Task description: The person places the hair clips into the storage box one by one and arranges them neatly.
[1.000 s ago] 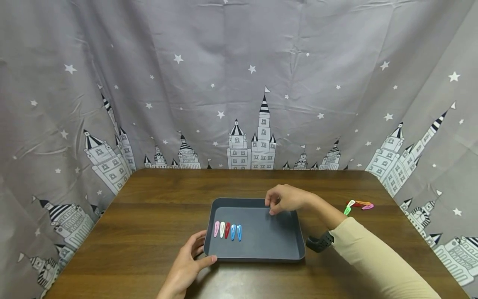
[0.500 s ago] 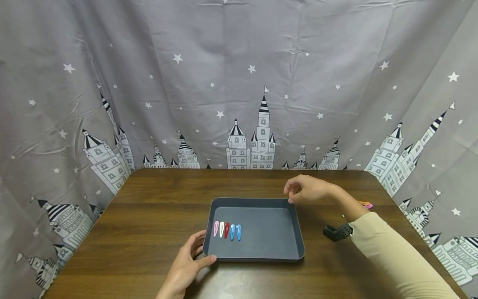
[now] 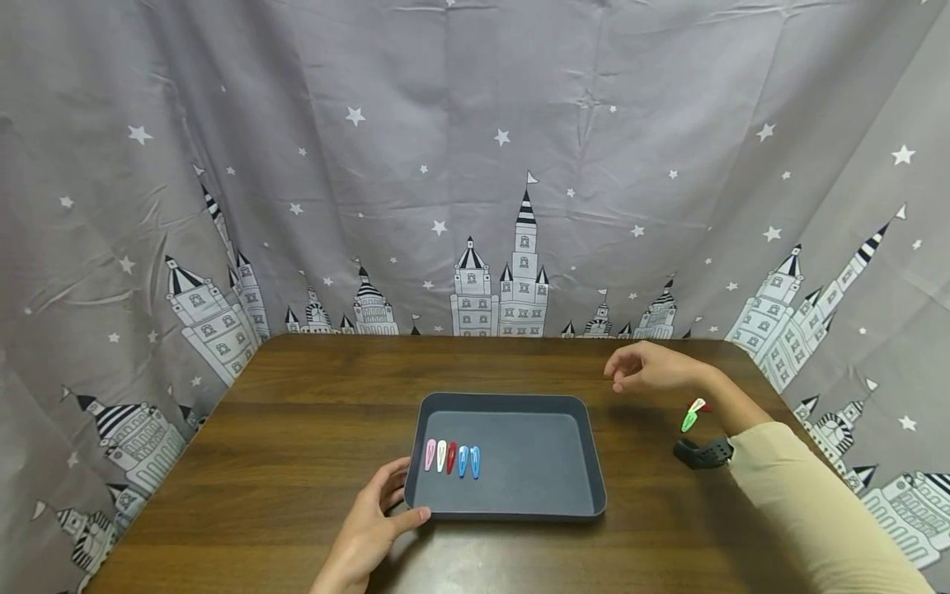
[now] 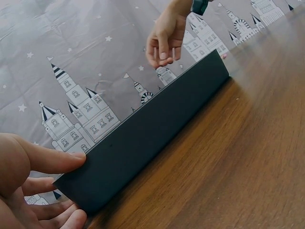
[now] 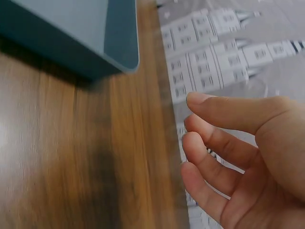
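The dark grey tray [image 3: 534, 462] lies on the wooden table. At its near left corner my left hand [image 3: 374, 520] grips the wall, the thumb [image 4: 66, 162] on the rim and the other fingers around the corner. Inside, toward the left, a row of snap hair clips runs pink [image 3: 430, 454], white [image 3: 441, 455], red [image 3: 451, 457] and two blue [image 3: 469, 462]. Beyond the tray's far right corner my right hand [image 3: 653, 367] hovers over the table, fingers loosely bent and holding nothing. A green clip [image 3: 689, 421] and a white clip [image 3: 696, 405] lie beyond its wrist.
Part of a red clip [image 3: 706, 406] shows beside the right forearm, which hides what lies behind it. A grey curtain [image 3: 371, 165] printed with castles and stars hangs behind the table [image 3: 297, 429]. A black strap [image 3: 701, 453] circles the right wrist.
My right hand has moved from over the tray to the right, past its far corner. Its forearm now covers the orange and pink clips. The left hand and the tray stay put.
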`<move>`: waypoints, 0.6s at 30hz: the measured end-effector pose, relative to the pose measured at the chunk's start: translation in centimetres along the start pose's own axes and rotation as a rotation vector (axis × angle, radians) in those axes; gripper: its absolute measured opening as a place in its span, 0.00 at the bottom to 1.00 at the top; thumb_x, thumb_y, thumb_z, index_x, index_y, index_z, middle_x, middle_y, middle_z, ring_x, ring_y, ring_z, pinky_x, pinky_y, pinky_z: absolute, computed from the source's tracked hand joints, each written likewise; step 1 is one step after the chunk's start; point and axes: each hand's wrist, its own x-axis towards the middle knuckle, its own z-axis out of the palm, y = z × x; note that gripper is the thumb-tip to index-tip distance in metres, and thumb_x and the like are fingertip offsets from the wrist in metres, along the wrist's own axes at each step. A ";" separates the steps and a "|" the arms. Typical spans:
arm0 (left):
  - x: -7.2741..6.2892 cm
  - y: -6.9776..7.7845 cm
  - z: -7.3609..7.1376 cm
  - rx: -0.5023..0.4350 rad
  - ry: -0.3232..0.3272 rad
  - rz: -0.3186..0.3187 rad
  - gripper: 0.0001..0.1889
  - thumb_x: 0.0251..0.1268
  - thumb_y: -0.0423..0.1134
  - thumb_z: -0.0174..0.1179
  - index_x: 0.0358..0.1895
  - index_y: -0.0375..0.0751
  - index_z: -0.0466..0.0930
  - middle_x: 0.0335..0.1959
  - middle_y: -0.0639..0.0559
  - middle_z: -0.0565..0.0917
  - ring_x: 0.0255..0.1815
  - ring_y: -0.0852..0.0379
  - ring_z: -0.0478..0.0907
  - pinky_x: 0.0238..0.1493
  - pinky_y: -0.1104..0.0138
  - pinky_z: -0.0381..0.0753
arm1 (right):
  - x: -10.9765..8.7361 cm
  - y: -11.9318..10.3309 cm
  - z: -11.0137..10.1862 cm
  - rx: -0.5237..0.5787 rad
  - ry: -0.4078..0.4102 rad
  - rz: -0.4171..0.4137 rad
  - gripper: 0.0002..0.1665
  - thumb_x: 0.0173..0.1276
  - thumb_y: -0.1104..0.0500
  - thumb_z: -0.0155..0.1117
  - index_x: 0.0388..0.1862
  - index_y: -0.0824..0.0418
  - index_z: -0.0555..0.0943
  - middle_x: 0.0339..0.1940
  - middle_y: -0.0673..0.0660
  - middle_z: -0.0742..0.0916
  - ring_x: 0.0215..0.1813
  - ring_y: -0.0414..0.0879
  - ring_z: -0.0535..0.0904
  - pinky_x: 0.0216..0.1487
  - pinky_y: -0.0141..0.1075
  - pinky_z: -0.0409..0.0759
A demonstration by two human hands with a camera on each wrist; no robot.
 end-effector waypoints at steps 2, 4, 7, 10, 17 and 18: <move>0.0 0.0 0.0 0.001 -0.001 0.003 0.41 0.57 0.27 0.74 0.75 0.35 0.66 0.67 0.33 0.76 0.66 0.35 0.72 0.60 0.45 0.73 | -0.5 0.8 -0.3 0.018 0.017 0.028 0.12 0.68 0.67 0.71 0.49 0.67 0.82 0.34 0.55 0.85 0.38 0.47 0.78 0.39 0.36 0.77; 0.0 0.0 0.0 -0.001 -0.003 0.005 0.40 0.57 0.26 0.74 0.74 0.35 0.67 0.67 0.33 0.76 0.66 0.35 0.72 0.60 0.47 0.74 | -1.1 1.6 -0.6 0.032 0.029 0.057 0.12 0.68 0.67 0.70 0.49 0.68 0.81 0.33 0.55 0.84 0.36 0.48 0.78 0.37 0.37 0.77; 0.0 -0.1 0.1 0.000 -0.006 0.007 0.40 0.57 0.26 0.74 0.74 0.35 0.67 0.67 0.33 0.76 0.66 0.35 0.72 0.59 0.49 0.75 | -2.1 2.7 -0.9 0.033 0.047 0.103 0.13 0.69 0.66 0.69 0.49 0.71 0.81 0.31 0.54 0.82 0.32 0.46 0.75 0.32 0.37 0.75; 0.0 -0.1 0.1 -0.005 -0.007 0.005 0.40 0.57 0.26 0.74 0.74 0.36 0.67 0.67 0.33 0.76 0.66 0.35 0.72 0.58 0.50 0.76 | -2.8 3.7 -1.1 0.045 0.056 0.143 0.15 0.70 0.67 0.68 0.51 0.73 0.79 0.28 0.53 0.80 0.28 0.45 0.73 0.29 0.36 0.74; 0.0 -0.1 0.1 -0.009 -0.002 0.007 0.40 0.57 0.26 0.74 0.74 0.35 0.67 0.67 0.34 0.76 0.66 0.36 0.72 0.59 0.49 0.75 | -4.1 5.4 -1.4 0.075 0.092 0.184 0.15 0.72 0.66 0.67 0.53 0.74 0.79 0.34 0.55 0.82 0.33 0.45 0.75 0.32 0.38 0.78; 0.0 -0.1 0.1 -0.008 -0.001 0.008 0.40 0.57 0.26 0.74 0.74 0.35 0.67 0.67 0.34 0.76 0.66 0.36 0.73 0.59 0.49 0.75 | -4.2 5.6 -1.3 0.083 0.100 0.186 0.15 0.72 0.67 0.67 0.52 0.75 0.79 0.35 0.55 0.82 0.33 0.46 0.75 0.32 0.38 0.78</move>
